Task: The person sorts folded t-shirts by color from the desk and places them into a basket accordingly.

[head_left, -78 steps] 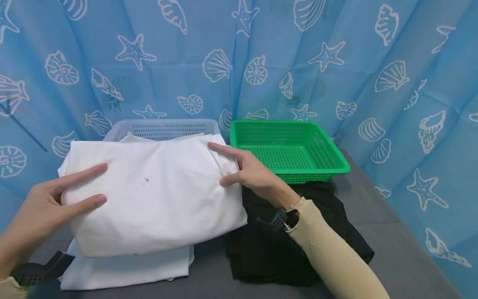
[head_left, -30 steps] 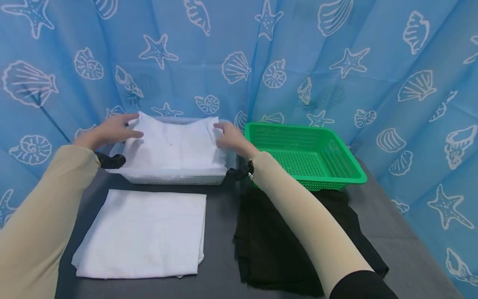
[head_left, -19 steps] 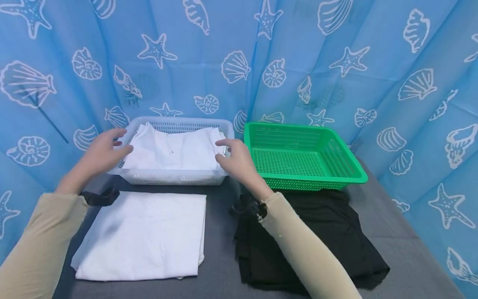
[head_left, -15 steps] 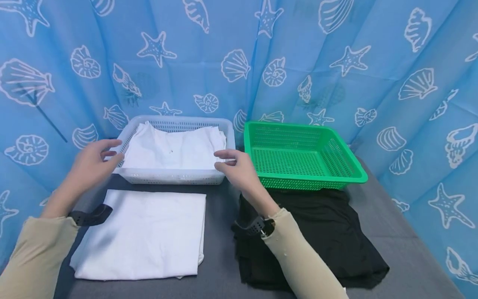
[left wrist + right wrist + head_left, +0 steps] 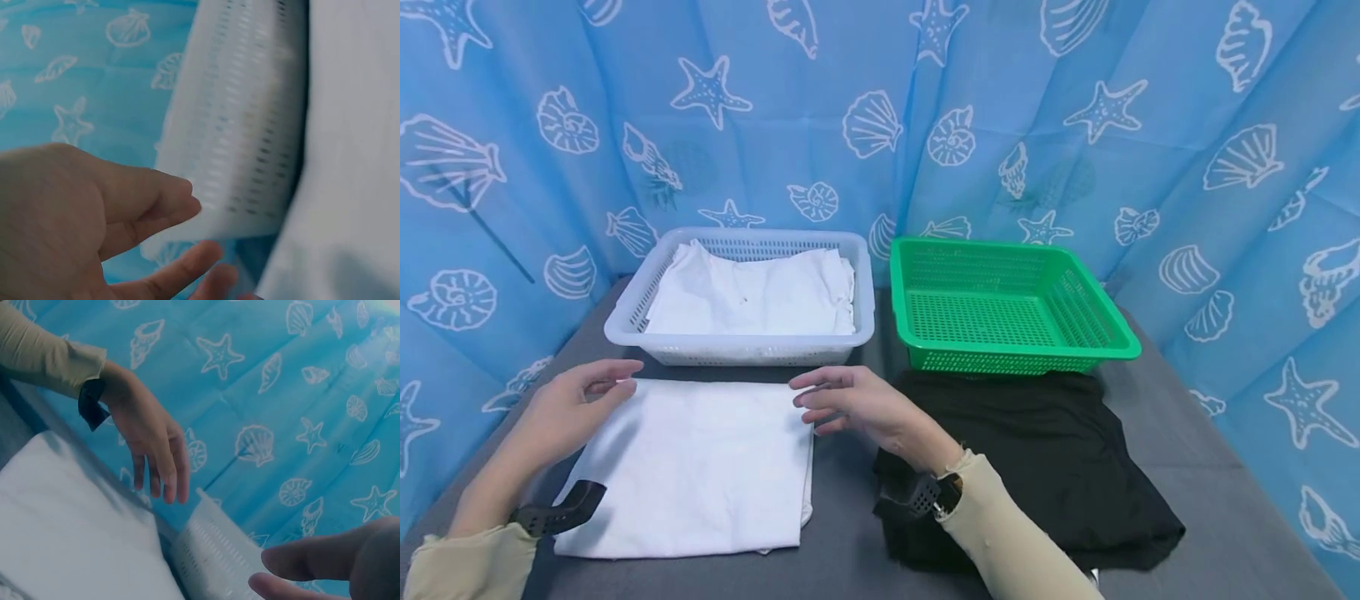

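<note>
A folded white cloth (image 5: 700, 475) lies flat on the grey table in front of the white basket. My left hand (image 5: 568, 408) hovers by its far left corner, fingers relaxed and holding nothing. Over the cloth's far right corner is my right hand (image 5: 868, 412), its fingers loosely bent with nothing between them. Inside the white basket (image 5: 752, 343) rests another folded white cloth (image 5: 752, 292) with a small dark mark. The left wrist view shows the left hand (image 5: 125, 219) with the basket's slotted side (image 5: 244, 156) beyond its fingertips.
A green basket (image 5: 1015, 342) with nothing in it stands right of the white one. Folded black cloth (image 5: 1037, 467) lies before it, partly behind the right forearm. A blue curtain (image 5: 880, 117) with shell prints hangs behind the grey table (image 5: 1217, 533).
Both hands carried the white cloth into the white basket and let it go. Since then they have drawn back toward the near folded white cloth.
</note>
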Tool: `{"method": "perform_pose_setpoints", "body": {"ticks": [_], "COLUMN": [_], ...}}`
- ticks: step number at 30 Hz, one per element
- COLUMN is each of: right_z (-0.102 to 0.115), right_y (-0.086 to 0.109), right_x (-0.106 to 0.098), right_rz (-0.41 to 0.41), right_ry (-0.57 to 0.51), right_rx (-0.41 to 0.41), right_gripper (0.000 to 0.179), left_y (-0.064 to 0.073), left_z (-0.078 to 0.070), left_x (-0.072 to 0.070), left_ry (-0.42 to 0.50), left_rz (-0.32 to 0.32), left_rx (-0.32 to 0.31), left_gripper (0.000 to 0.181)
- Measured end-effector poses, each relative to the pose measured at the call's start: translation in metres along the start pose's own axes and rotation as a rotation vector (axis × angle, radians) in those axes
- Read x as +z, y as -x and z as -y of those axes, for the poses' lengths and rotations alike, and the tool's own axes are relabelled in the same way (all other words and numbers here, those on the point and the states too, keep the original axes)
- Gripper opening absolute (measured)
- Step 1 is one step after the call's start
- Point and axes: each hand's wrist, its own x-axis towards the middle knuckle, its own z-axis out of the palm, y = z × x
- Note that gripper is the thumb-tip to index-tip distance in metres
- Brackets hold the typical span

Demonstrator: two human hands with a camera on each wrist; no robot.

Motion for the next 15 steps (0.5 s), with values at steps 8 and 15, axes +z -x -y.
{"method": "perform_pose_setpoints", "body": {"ticks": [8,15], "right_z": [-0.017,-0.023], "right_y": [-0.001,-0.004], "right_x": [-0.006,-0.010], "right_rz": [-0.050,-0.087], "right_ry": [-0.021,-0.085], "right_rx": [0.054,0.100], "right_gripper": [0.040,0.047], "left_y": [0.002,0.008], "left_z": [0.026,0.044], "left_x": [0.013,0.022], "left_ry": [0.006,0.046], "left_rz": [0.008,0.076], "left_rx": [-0.082,-0.215], "left_gripper": [0.067,0.087]}}
